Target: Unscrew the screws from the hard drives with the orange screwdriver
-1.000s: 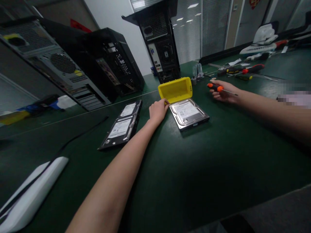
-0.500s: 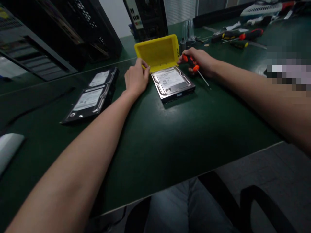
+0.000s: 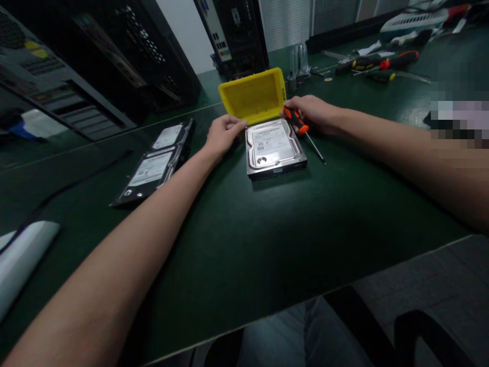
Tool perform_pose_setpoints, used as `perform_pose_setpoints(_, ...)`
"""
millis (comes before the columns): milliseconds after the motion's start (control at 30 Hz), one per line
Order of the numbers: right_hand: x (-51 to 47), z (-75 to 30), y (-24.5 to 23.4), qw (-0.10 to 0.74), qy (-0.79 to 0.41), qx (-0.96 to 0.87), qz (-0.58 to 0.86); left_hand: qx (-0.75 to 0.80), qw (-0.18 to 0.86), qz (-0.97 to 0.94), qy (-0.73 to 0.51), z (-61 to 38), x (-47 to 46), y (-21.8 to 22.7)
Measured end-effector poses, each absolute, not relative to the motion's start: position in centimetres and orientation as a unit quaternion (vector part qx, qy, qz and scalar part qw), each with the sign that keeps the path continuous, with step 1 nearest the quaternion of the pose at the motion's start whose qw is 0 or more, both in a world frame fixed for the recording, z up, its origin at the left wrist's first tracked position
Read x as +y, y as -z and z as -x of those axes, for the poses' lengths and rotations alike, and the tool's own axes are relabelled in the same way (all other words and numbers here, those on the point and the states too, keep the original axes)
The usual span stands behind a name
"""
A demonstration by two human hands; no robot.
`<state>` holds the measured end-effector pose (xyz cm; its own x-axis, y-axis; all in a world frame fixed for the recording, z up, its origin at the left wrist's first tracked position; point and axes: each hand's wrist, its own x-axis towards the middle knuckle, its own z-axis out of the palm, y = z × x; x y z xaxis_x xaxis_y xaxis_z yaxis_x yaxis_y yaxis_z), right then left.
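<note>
A silver hard drive (image 3: 273, 145) with a white label lies label up on the green table. At its far edge a yellow plastic case (image 3: 254, 97) stands tilted up, its hollow side facing me. My left hand (image 3: 223, 135) is closed at the case's lower left corner, its thumb close to the drive's far left corner. Closed around the handle of a red and black screwdriver (image 3: 296, 121), my right hand (image 3: 315, 112) has its fingertips near the case's right edge. The screwdriver's shaft points down toward me, beside the drive.
More hard drives (image 3: 153, 165) lie to the left, alongside my forearm. Computer towers (image 3: 126, 56) stand at the back left. Several hand tools (image 3: 382, 63) and a clear plastic container (image 3: 300, 58) lie farther back. A white object (image 3: 30, 255) sits at the left edge.
My view has shifted slightly. The hard drive has turned a little, and its near edge lies more level. My left thumb has moved closer to the drive's corner. The screwdriver stays in my right hand.
</note>
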<state>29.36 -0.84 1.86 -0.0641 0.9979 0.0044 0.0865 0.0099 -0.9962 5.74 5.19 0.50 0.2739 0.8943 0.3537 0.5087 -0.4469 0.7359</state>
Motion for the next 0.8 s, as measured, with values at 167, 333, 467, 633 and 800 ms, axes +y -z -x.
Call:
perform_pose_setpoints(167, -1.4, -28.6, -2.0, 0.478, -0.543, -0.503, 0.473, 0.484, 0.284, -0.735, -0.381, -5.2, 4.7, -0.2)
perform_pose_setpoints(333, -1.8, -28.2, -2.2, 0.467, -0.55, -0.503, 0.476, 0.504, 0.289, -0.717, -0.385, -5.0, 3.8, -0.4)
perform_pose_setpoints(467, -1.8, -28.2, -2.2, 0.418, -0.546, -0.54, 0.485, 0.527, 0.29, -0.707, -0.371, -4.7, 2.5, -0.9)
perform_pose_setpoints(633, -1.6, -28.2, -2.3, 0.402, -0.549, -0.563, 0.469, 0.499, 0.339, -0.709, -0.364, -4.7, 2.1, -1.1)
perform_pose_setpoints(800, -1.2, -29.1, -2.5, 0.468, -0.619, -0.458, 0.433, 0.452, 0.384, -0.707, -0.385, -6.3, 3.6, -1.9)
